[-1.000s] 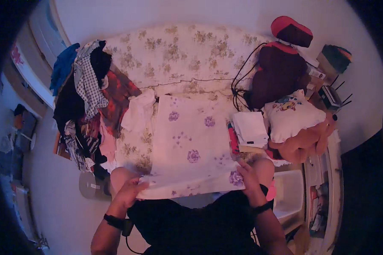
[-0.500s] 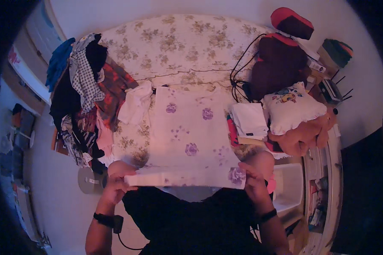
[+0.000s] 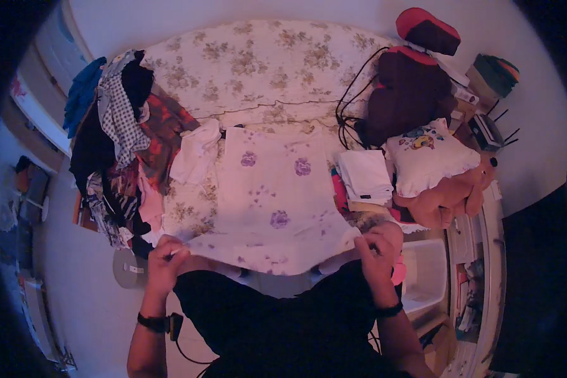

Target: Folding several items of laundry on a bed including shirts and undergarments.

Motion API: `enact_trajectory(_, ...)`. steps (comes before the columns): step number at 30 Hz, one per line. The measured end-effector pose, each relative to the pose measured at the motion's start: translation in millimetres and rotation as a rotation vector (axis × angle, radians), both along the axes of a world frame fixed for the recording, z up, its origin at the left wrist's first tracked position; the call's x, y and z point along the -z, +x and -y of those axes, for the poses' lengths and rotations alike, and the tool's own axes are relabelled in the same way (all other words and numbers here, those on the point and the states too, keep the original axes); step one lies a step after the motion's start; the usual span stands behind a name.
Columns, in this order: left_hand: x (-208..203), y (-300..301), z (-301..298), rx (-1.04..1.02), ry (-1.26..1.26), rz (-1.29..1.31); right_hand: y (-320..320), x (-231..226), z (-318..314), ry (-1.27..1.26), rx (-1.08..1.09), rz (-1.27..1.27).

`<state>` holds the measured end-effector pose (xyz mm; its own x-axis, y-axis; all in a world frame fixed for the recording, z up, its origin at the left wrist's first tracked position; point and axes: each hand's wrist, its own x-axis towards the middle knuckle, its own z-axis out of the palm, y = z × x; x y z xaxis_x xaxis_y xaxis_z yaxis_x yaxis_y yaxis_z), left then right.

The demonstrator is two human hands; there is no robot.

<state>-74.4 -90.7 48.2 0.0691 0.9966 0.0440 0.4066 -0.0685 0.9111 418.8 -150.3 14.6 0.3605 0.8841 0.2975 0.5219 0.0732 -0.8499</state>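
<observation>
A white cloth with purple flowers [image 3: 268, 195] lies spread over the front of a floral-covered sofa, its near edge lifted toward me. My left hand [image 3: 166, 257] is closed in a pinch on its near left corner. At the near right corner, the fingers of my right hand [image 3: 376, 253] are pinched on the same edge. Between the two hands the edge sags in a curve above my lap. Just left of the cloth is a crumpled white garment [image 3: 194, 154]; to its right sits a folded white stack of cloth [image 3: 365, 176].
A heap of mixed clothes [image 3: 116, 145] covers the sofa's left end. On the right are a pillow [image 3: 428, 157] on a brown plush toy [image 3: 444, 201], a dark red cushion [image 3: 409, 94] and black cables [image 3: 346, 113]. A white bin [image 3: 425, 271] stands beside my right arm.
The near edge was a straight folded-up strip; now it hangs unfolded and sagging. Both hands have risen slightly, and the left has moved a little left.
</observation>
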Motion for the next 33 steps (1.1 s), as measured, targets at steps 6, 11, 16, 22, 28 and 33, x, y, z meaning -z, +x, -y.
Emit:
enact_trajectory(6,-13.9,-15.5,58.1,0.110,-0.002,0.114,28.2,8.0,49.8,0.045,-0.207,0.052)
enact_trajectory(11,-23.8,-38.0,87.4,0.127,-0.453,0.125,40.1,-10.5,83.6,-0.287,-0.536,-0.039)
enact_trajectory(16,-29.6,-50.2,87.3,0.106,-0.666,-0.024,37.0,-24.1,88.1,-0.439,-0.594,-0.150)
enact_trajectory(22,-12.4,-36.5,49.5,0.132,-0.621,-0.072,29.5,-3.8,59.1,-0.462,-0.577,-0.179)
enact_trajectory(28,33.8,-22.9,-50.5,0.253,-0.294,0.032,29.4,24.7,-27.0,-0.446,-0.281,-0.125)
enact_trajectory(33,63.6,4.7,-184.7,0.121,-0.405,0.003,23.5,31.2,-143.5,-0.345,-0.099,-0.090)
